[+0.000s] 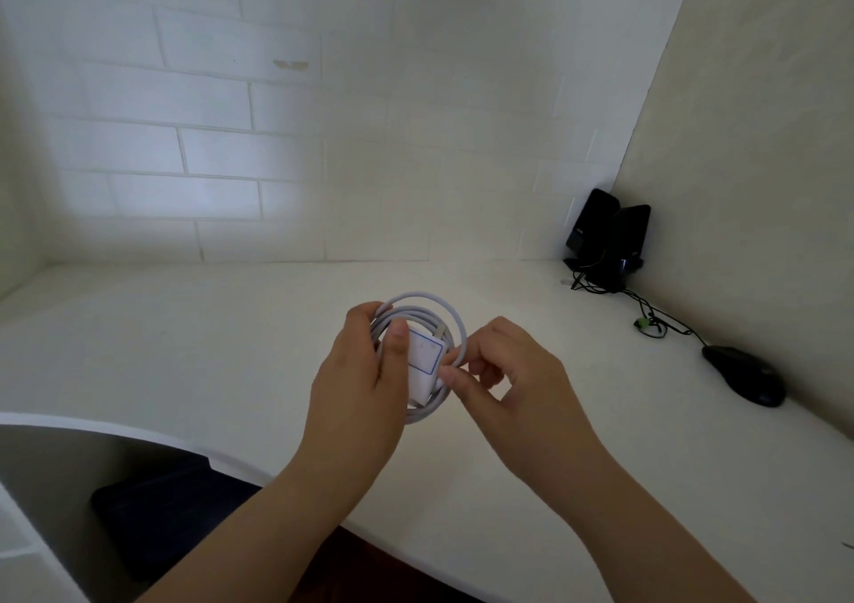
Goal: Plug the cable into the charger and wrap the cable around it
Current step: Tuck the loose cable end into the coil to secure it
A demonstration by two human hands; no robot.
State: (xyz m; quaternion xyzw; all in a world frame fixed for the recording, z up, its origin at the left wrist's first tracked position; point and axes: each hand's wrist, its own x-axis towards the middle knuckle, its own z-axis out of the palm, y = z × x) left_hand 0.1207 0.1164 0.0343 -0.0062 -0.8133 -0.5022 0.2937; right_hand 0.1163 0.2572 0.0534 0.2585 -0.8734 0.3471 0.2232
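Observation:
A white square charger (424, 366) with a thin blue outline on its face is held above the white desk (185, 348). My left hand (365, 380) grips it from the left, thumb pressed on its top corner. A white cable (432, 303) runs in several loose loops around the charger, and its plug sits at the charger's upper right corner. My right hand (503, 371) pinches the cable at the right edge of the charger between thumb and forefinger. The lower loops are partly hidden behind my left hand.
Two black speakers (607, 237) stand in the back right corner with tangled black wires (647, 311) trailing forward. A black mouse (744, 373) lies near the right wall. The desk's curved front edge (138, 431) drops to a dark gap at lower left.

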